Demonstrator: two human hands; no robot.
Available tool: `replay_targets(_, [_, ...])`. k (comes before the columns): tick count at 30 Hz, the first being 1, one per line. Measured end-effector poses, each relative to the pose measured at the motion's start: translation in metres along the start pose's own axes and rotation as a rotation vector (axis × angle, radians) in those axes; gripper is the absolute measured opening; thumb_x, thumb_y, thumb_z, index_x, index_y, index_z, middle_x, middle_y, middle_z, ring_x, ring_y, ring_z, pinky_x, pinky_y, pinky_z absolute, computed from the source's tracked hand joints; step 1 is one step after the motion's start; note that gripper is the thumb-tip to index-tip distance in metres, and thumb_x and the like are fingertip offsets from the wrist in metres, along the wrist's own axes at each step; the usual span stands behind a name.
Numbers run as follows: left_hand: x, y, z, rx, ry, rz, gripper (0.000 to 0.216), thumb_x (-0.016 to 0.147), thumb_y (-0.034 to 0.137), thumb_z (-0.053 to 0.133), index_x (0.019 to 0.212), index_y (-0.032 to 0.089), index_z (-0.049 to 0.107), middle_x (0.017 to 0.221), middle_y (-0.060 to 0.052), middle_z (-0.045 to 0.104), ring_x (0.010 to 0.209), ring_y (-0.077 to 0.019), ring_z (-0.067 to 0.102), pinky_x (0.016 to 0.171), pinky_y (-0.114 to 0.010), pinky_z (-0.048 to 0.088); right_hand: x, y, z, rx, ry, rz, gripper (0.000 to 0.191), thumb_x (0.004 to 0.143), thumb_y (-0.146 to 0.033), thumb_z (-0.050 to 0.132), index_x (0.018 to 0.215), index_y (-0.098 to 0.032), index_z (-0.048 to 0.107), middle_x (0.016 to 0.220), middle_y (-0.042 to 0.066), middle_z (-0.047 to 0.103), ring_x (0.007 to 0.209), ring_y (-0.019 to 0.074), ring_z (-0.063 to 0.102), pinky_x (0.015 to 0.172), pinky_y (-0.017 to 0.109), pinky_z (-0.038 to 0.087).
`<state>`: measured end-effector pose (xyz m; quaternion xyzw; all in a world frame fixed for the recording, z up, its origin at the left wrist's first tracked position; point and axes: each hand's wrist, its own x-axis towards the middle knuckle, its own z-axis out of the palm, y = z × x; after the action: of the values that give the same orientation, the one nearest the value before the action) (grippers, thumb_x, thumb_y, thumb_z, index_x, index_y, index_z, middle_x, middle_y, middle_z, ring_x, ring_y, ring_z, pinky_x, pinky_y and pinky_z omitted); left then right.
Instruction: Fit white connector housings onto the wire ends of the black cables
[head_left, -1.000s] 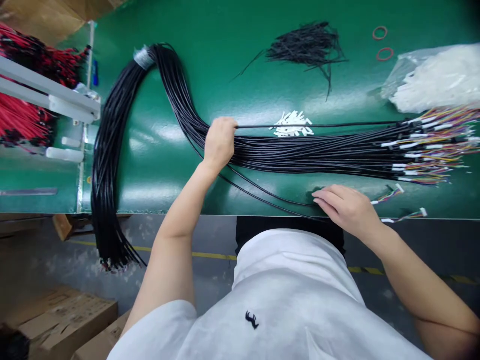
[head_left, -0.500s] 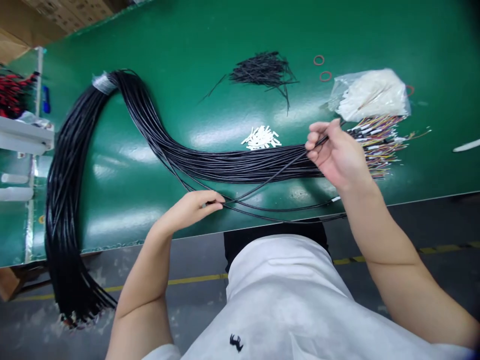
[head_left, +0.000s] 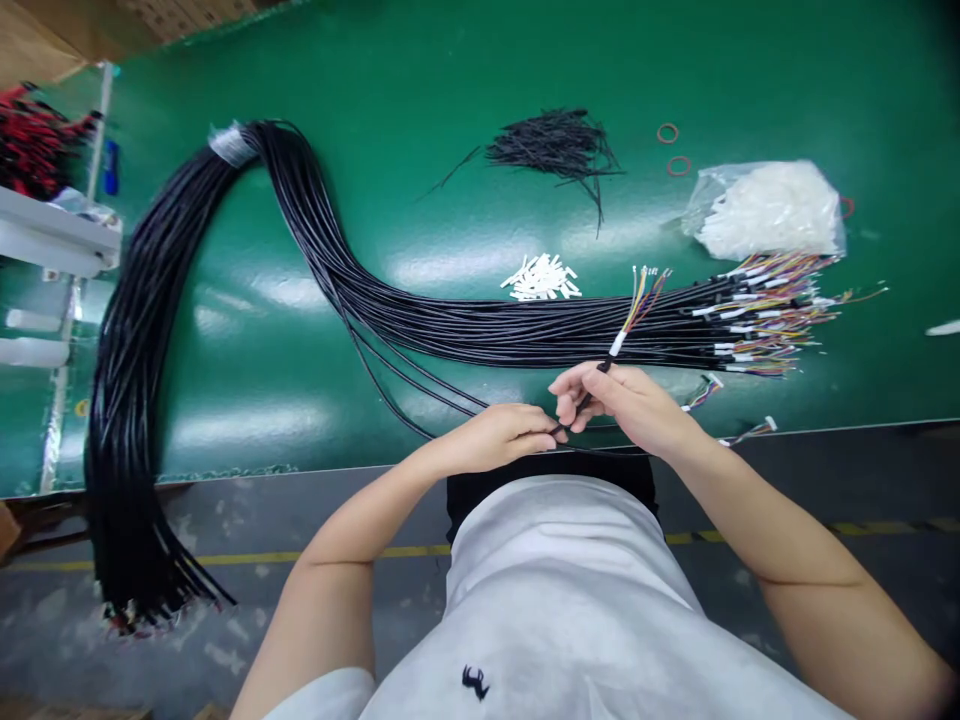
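A black cable [head_left: 606, 366] runs between my two hands near the table's front edge. Its end points up and away, with a white sleeve [head_left: 617, 345] and bare coloured wires [head_left: 643, 300] fanning out. My right hand [head_left: 619, 400] pinches the cable just below the sleeve. Close beside it, my left hand [head_left: 510, 437] is closed on the same cable farther down. Behind the hands lies a thick bundle of black cables [head_left: 480, 330], its coloured wire ends [head_left: 772, 325] at the right. Two separate cable ends with white connectors [head_left: 769, 425] lie by my right wrist.
Beyond the bundle are a pile of short white tubes [head_left: 543, 277], a heap of thin black strips [head_left: 551, 142], red rings [head_left: 679, 166] and a clear bag of white pieces [head_left: 772, 210]. At the left the bundle [head_left: 139, 400] hangs over the table edge, near a blue pen [head_left: 111, 168].
Both hands have come together near the front edge; my left moved right, my right moved down and left. The held cable's wire end now shows above my right hand.
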<state>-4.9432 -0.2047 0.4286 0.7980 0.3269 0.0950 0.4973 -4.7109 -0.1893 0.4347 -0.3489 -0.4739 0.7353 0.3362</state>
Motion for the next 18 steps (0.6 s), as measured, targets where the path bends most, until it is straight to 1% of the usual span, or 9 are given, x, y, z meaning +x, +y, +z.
replay_targets(3, [0.002,-0.002,0.018,-0.012,0.171,-0.097,0.023,0.103,0.032,0.056,0.094,0.018,0.072,0.088,-0.002,0.070,0.083,-0.0132,0.062,0.078,-0.025,0.045,0.003,-0.004,-0.008,0.002,0.198,-0.056,0.049,0.086,-0.065,0.078,0.105,-0.020,0.076,0.093,0.002,0.076,0.077,0.0111,0.075,0.071,0.021,0.061])
replay_targets(5, [0.000,-0.002,0.028,0.022,0.279,-0.161,0.022,0.099,0.029,0.059,0.084,0.018,0.069,0.078,0.001,0.063,0.073,-0.0112,0.055,0.071,-0.024,0.040,0.007,-0.008,-0.011,0.024,0.314,-0.110,0.045,0.084,-0.063,0.081,0.099,-0.021,0.075,0.088,0.000,0.076,0.077,0.0100,0.074,0.074,0.020,0.061])
replay_targets(6, [0.000,-0.002,0.031,0.031,0.313,-0.181,0.021,0.098,0.027,0.060,0.080,0.018,0.067,0.075,0.002,0.059,0.069,-0.0104,0.051,0.068,-0.024,0.038,0.009,-0.009,-0.012,0.032,0.337,-0.124,0.043,0.085,-0.062,0.081,0.096,-0.020,0.075,0.086,0.000,0.075,0.076,0.0103,0.074,0.074,0.020,0.061])
replay_targets(8, [-0.001,-0.002,0.036,0.032,0.353,-0.203,0.021,0.097,0.025,0.060,0.078,0.018,0.064,0.073,0.003,0.056,0.066,-0.0095,0.049,0.066,-0.023,0.037,0.014,-0.012,-0.011,0.030,0.318,-0.117,0.044,0.086,-0.063,0.079,0.092,-0.019,0.075,0.083,0.002,0.075,0.077,0.0117,0.073,0.074,0.022,0.062])
replay_targets(10, [-0.001,-0.003,0.037,0.025,0.343,-0.216,0.019,0.097,0.025,0.061,0.080,0.018,0.064,0.077,0.002,0.060,0.069,-0.0096,0.052,0.068,-0.023,0.038,0.019,-0.014,-0.009,0.026,0.267,-0.088,0.047,0.087,-0.065,0.077,0.092,-0.019,0.076,0.083,0.003,0.076,0.077,0.0129,0.074,0.074,0.023,0.062])
replay_targets(11, [-0.002,-0.004,0.037,0.019,0.310,-0.214,0.018,0.097,0.026,0.062,0.082,0.018,0.065,0.079,0.001,0.063,0.070,-0.0099,0.053,0.069,-0.023,0.039,0.020,-0.014,-0.007,0.025,0.238,-0.065,0.048,0.087,-0.065,0.077,0.091,-0.018,0.076,0.083,0.003,0.077,0.076,0.0133,0.074,0.074,0.024,0.063])
replay_targets(14, [-0.003,-0.005,0.033,-0.009,0.149,-0.188,0.016,0.099,0.030,0.064,0.088,0.018,0.067,0.085,0.000,0.068,0.075,-0.0108,0.058,0.072,-0.023,0.041,0.020,-0.013,-0.005,0.002,0.170,0.004,0.046,0.086,-0.063,0.080,0.090,-0.018,0.076,0.082,0.004,0.077,0.075,0.0138,0.075,0.072,0.024,0.063])
replay_targets(16, [-0.005,-0.006,0.030,-0.028,0.083,-0.174,0.018,0.099,0.031,0.064,0.087,0.018,0.066,0.082,0.001,0.067,0.075,-0.0109,0.058,0.072,-0.023,0.041,0.018,-0.010,-0.006,-0.024,0.148,0.025,0.045,0.087,-0.062,0.078,0.091,-0.018,0.077,0.082,0.004,0.077,0.075,0.0138,0.075,0.072,0.023,0.064])
replay_targets(18, [-0.006,-0.007,0.029,-0.029,0.083,-0.170,0.022,0.099,0.032,0.063,0.082,0.018,0.063,0.077,0.002,0.063,0.071,-0.0107,0.056,0.069,-0.023,0.039,0.016,-0.008,-0.009,-0.058,0.144,0.017,0.045,0.090,-0.063,0.075,0.094,-0.018,0.077,0.086,0.005,0.078,0.078,0.0139,0.076,0.074,0.024,0.064])
